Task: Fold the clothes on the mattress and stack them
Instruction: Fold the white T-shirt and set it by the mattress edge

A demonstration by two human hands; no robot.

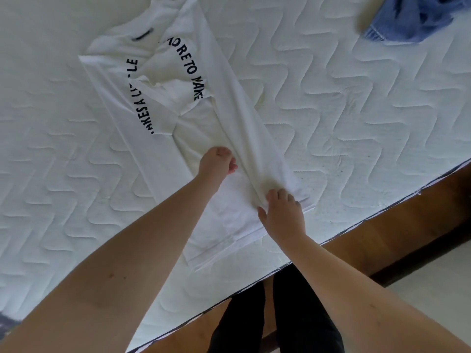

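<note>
**First shirt half-folded, nothing stacked yet**

The quilted white mattress (331,85) fills most of the view, its near edge running diagonally above a brown wooden floor (420,220). No folded pile shows anywhere on it, so by my reading the task is at an early stage.

The white T-shirt (158,80) with black lettering lies spread across the middle of the mattress, collar end far from the person, hem near the edge. Its right-hand side panel (244,128) is already turned in over the body as a long strip — one lengthwise fold is in progress, while the other side looks flat and unfolded, and a sleeve is bunched over the print. Left to do on it, I judge: settle this fold, bring the other side in, then fold it crosswise.

A blue garment (407,19) sits crumpled at the far right corner, well apart from the shirt and not yet touched by either hand.

The left hand (216,163) has its fingers curled on the fabric beside the folded strip — it appears to pinch or pin the cloth. The right hand (283,210) grips the strip's lower end near the hem, fingers curled into it.
</note>
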